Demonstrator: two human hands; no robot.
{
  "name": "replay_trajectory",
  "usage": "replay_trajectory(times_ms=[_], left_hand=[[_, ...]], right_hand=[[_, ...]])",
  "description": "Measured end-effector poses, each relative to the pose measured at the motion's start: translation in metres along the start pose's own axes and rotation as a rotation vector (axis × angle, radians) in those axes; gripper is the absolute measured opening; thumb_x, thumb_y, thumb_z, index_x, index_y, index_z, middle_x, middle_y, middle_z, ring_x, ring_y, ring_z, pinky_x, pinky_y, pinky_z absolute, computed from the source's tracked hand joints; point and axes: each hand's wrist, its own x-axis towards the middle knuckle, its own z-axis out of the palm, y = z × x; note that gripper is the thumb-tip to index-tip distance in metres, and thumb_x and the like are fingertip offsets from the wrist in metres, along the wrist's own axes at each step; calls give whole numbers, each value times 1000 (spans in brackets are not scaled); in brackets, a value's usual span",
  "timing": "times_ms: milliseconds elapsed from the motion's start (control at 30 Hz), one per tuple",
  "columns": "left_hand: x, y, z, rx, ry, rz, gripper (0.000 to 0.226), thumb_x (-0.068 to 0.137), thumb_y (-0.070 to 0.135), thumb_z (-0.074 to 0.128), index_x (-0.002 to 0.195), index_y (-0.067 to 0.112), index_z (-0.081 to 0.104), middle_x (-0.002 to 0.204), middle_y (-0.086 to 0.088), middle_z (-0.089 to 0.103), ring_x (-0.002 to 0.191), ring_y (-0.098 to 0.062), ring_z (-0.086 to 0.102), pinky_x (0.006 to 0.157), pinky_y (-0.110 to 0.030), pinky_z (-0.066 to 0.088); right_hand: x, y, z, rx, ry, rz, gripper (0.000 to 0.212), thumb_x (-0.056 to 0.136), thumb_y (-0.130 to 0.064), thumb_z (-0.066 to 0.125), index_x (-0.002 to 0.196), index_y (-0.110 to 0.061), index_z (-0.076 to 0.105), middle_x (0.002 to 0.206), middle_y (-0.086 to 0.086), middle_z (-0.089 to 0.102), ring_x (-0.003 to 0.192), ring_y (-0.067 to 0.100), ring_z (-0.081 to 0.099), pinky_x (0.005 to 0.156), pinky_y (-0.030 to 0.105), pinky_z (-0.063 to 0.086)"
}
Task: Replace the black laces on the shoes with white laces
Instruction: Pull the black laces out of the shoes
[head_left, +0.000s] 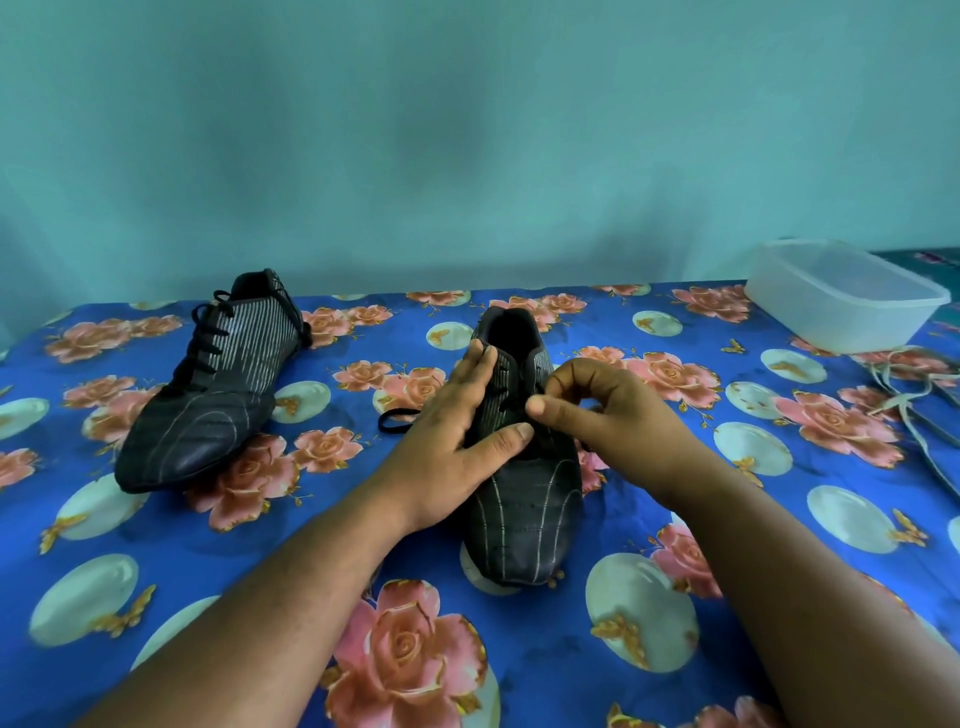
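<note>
We steady the near shoe (522, 519) on the flowered table (156, 545) with our left hand (457, 431), fingers straight and flat against its side. Our right hand (592, 415) pinches its black lace (397, 418). Farther left lies the second shoe (208, 384), still laced; white laces (904, 395) lie far right.

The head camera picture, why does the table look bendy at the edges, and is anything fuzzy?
In the head view the wide lens curves the far edge of the flowered cloth. The middle is fairly sharp: the left hand resting on the near shoe and the right hand pinching its black lace. The white laces at the right edge look smeared. Light is soft, with only faint shadows.
</note>
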Motion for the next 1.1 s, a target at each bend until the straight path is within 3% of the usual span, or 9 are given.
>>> replay_trajectory(times_ms=[100,233,400,500,567,667,767,900,1100], left_hand=[[0,-1,0,1,2,4,90,80,71,52,155,49,8,167,27,-1,150,13,-6,129,-41,6],[0,0,0,9,8,3,95,78,71,51,159,42,11,167,24,-1,150,12,-5,129,-39,6],[0,2,0,15,6,-14,97,77,73,50,160,42,13,167,26,0,151,11,-5,129,-38,5],[0,2,-1,25,4,-15,97,77,73,50,161,41,12,167,26,-2,151,10,-5,129,-38,5],[0,2,-1,28,1,-13,97,77,73,50,161,42,11,167,26,-2,151,11,-6,129,-38,5],[-1,1,-1,21,-8,-24,96,78,74,50,160,44,10,166,28,-3,150,11,-7,129,-39,6],[0,1,-1,37,-6,-25,96,77,75,49,159,43,10,166,28,-3,150,12,-7,129,-38,5],[0,2,-1,48,-10,-26,93,82,70,53,160,41,10,166,27,-2,149,14,-7,129,-38,4],[-1,2,-2,33,-11,-17,96,80,72,51,160,42,10,166,27,-4,150,13,-8,129,-37,4]], right_hand=[[0,-2,3,-166,72,-83,10,85,-22,82,89,-16,76,76,-7,70,68,-5,57,69,7,42],[-1,-4,-3,-5,0,23,5,94,-13,72,91,-13,76,69,-15,67,59,-3,55,62,11,41],[0,-3,-5,271,-35,132,12,87,-23,58,83,-24,68,87,3,58,84,21,51,79,42,39],[-2,-5,-1,249,-34,74,26,93,-37,70,87,-13,63,79,-3,59,72,9,55,72,25,45],[-1,-2,0,-11,33,-34,28,84,-46,70,88,-18,68,78,-12,64,70,2,57,69,13,43],[3,5,0,-316,148,-229,10,85,-39,77,86,-30,74,82,-13,69,80,8,61,73,15,42],[1,0,-2,58,149,-116,13,92,-20,76,80,-20,73,77,-1,67,66,10,56,65,18,43],[1,-6,-8,401,164,-19,16,89,-22,63,73,-22,66,70,4,63,72,18,56,71,31,45],[0,-3,1,-43,75,11,27,86,-34,77,84,-9,69,60,-3,59,52,9,48,52,21,41]])
